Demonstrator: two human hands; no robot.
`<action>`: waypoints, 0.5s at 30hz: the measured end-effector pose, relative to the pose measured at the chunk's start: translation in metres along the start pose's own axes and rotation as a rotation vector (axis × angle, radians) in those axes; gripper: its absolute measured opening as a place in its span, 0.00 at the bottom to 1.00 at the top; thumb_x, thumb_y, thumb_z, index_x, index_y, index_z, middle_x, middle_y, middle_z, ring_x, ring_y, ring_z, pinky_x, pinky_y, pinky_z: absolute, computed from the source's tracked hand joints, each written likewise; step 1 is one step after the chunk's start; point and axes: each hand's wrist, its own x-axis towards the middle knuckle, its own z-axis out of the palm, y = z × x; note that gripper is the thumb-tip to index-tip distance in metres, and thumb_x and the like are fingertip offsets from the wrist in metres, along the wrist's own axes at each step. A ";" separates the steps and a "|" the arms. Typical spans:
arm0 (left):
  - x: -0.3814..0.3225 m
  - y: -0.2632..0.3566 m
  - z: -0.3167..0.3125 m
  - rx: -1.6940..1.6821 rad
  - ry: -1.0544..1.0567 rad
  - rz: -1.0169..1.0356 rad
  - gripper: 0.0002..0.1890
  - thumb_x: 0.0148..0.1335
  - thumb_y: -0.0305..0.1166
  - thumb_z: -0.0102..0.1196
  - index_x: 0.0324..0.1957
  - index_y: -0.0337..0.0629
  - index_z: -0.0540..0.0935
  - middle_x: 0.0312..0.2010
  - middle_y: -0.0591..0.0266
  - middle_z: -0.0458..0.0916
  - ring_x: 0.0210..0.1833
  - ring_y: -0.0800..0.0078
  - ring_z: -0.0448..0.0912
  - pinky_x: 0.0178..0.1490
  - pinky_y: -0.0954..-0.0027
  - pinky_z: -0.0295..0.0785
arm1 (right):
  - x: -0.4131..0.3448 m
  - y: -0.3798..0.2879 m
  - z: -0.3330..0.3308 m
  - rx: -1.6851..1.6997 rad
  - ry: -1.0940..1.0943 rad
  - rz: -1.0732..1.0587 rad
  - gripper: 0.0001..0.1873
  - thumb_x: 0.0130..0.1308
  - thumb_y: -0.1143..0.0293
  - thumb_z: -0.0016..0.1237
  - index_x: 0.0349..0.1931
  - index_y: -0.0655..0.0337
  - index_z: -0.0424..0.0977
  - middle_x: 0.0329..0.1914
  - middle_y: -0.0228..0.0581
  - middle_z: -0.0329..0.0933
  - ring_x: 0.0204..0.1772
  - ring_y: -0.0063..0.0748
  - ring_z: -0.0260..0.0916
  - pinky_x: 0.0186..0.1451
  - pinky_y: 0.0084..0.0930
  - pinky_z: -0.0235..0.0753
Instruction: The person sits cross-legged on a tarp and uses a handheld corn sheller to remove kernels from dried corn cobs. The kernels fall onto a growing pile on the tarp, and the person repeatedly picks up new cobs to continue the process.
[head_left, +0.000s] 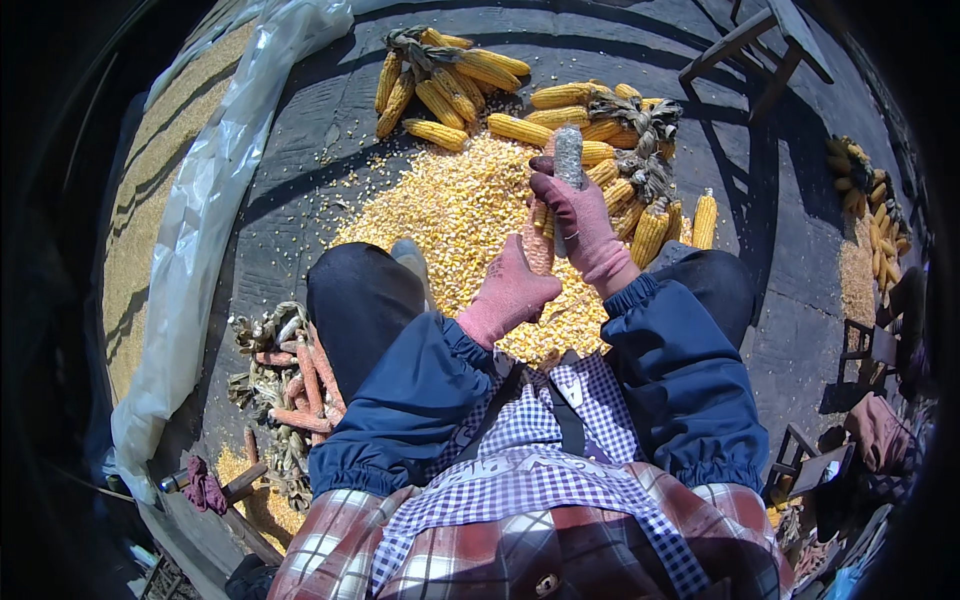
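My left hand (511, 294), in a pink work glove, grips the lower end of a mostly stripped corn cob (538, 251). A few yellow kernels remain along the cob's right side. My right hand (583, 217), gloved in pink with dark fingertips, is closed around a grey, rough-surfaced, rod-like hand tool (568, 156) that lies against the cob. The right fingers hide much of the tool's middle and the upper cob. Under both hands spreads a heap of loose corn kernels (442, 210), between my knees.
Bundled yellow ears lie beyond the heap, at upper left (442, 79) and right (630, 139). Bare reddish cobs (307, 379) and husks are beside my left knee. Clear plastic sheeting (206, 217) borders spread grain (169, 142). A wooden bench (787, 45) stands at upper right.
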 end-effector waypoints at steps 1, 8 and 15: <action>-0.004 0.009 -0.002 -0.225 -0.084 -0.097 0.18 0.49 0.30 0.57 0.42 0.37 0.69 0.24 0.61 0.74 0.17 0.74 0.72 0.17 0.71 0.66 | 0.000 0.005 -0.003 0.008 0.031 -0.027 0.14 0.60 0.71 0.53 0.47 0.63 0.72 0.38 0.27 0.72 0.39 0.19 0.68 0.44 0.17 0.68; -0.007 0.035 -0.029 -0.699 -0.456 -0.237 0.15 0.57 0.36 0.58 0.42 0.38 0.73 0.26 0.61 0.77 0.22 0.75 0.75 0.23 0.74 0.70 | 0.010 0.000 -0.005 0.004 0.104 -0.145 0.20 0.59 0.75 0.54 0.52 0.65 0.68 0.38 0.28 0.71 0.35 0.19 0.69 0.39 0.16 0.70; -0.002 0.035 -0.031 -0.584 -0.326 -0.192 0.26 0.52 0.32 0.61 0.52 0.36 0.67 0.28 0.62 0.75 0.24 0.79 0.74 0.24 0.78 0.68 | -0.005 -0.026 -0.007 0.312 -0.176 0.151 0.18 0.60 0.68 0.52 0.50 0.63 0.71 0.35 0.25 0.70 0.37 0.18 0.68 0.39 0.15 0.68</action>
